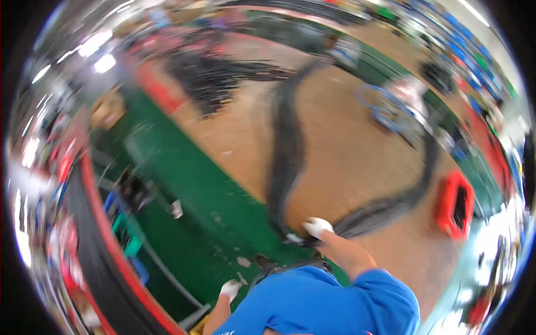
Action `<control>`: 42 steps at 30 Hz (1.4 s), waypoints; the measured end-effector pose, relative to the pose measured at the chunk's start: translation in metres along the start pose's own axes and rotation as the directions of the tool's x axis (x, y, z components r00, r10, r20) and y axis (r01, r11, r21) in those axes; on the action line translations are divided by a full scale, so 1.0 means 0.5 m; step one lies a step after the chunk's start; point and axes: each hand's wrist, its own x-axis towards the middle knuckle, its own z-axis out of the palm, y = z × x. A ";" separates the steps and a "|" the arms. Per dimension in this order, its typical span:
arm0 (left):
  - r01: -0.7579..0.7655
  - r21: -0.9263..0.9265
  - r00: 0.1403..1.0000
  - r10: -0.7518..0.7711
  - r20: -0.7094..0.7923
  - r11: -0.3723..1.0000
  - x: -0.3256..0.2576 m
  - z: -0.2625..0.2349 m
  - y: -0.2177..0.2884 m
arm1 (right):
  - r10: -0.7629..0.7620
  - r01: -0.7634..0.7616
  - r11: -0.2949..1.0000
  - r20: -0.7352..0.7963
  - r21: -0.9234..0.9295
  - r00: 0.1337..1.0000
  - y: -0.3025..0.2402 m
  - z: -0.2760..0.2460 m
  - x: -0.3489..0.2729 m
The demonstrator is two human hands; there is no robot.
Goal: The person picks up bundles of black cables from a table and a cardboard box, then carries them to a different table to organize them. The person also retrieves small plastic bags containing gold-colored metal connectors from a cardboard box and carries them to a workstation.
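My right hand, in a white glove, is at the near edge of a brown tabletop. It lies beside the near ends of two long black bundles, which look like cables or thin tubing. One bundle runs away from me across the table; the other bundle curves off to the right. Blur hides whether the right fingers grip anything. My left hand, also white-gloved, hangs low at my left side over the green floor, apart from the table. Its fingers are too smeared to read.
A heap of black strands covers the table's far left. A red bin stands at the right, with a blue coil farther back. On the left are a red-edged black belt and a cardboard box.
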 end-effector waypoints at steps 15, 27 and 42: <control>0.063 -0.184 0.996 -0.074 -0.055 0.981 0.181 -0.395 -0.017 | 0.189 -0.114 0.982 -0.754 0.151 0.629 -0.109 0.204 0.165; 0.066 0.260 0.990 -0.095 0.100 0.963 0.361 -0.587 -0.415 | -0.121 0.466 0.771 -0.619 0.434 0.776 -0.970 0.137 0.706; 0.389 -0.094 0.921 -0.390 0.005 0.916 0.780 -0.999 -0.386 | -0.734 0.913 0.398 0.567 -0.087 0.374 -2.073 0.509 0.936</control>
